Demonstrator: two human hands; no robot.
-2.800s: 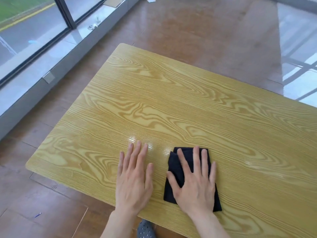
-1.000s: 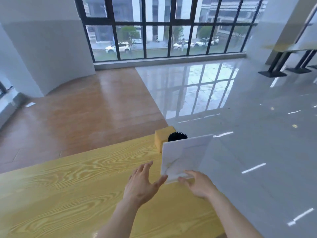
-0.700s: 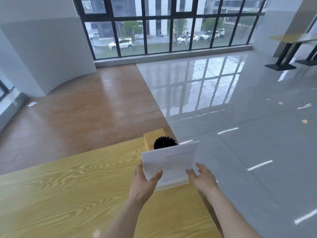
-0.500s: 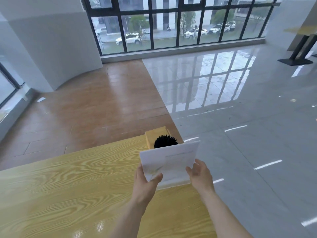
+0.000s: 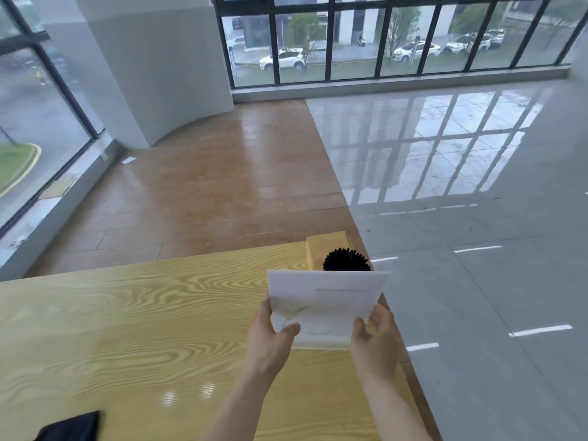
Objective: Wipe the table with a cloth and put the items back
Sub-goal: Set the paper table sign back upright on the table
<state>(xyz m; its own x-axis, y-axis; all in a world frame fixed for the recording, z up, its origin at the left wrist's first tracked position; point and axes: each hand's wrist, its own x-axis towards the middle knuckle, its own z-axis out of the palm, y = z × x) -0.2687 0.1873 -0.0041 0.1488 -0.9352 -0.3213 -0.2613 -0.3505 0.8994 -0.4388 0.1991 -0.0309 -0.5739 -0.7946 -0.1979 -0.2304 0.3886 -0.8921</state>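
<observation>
I hold a white folded card [image 5: 324,300] upright above the right end of the yellow wood-grain table [image 5: 127,329]. My left hand [image 5: 270,338] grips its lower left corner, and my right hand [image 5: 375,338] grips its lower right corner. Behind the card, a black bristly bundle [image 5: 346,260] sticks up next to a tan wooden box [image 5: 324,246] at the table's far right corner. The dark cloth [image 5: 68,427] lies on the table at the lower left, away from both hands.
The table's right edge drops off to a glossy grey tiled floor [image 5: 477,249]. Brown floor [image 5: 206,186] lies beyond the far edge. Large windows [image 5: 381,39] line the far wall and the left side.
Both hands left the cloth and the view swung to the table's right end. My right hand lifted the white card, then my left hand took its other corner. The card has shifted slightly left.
</observation>
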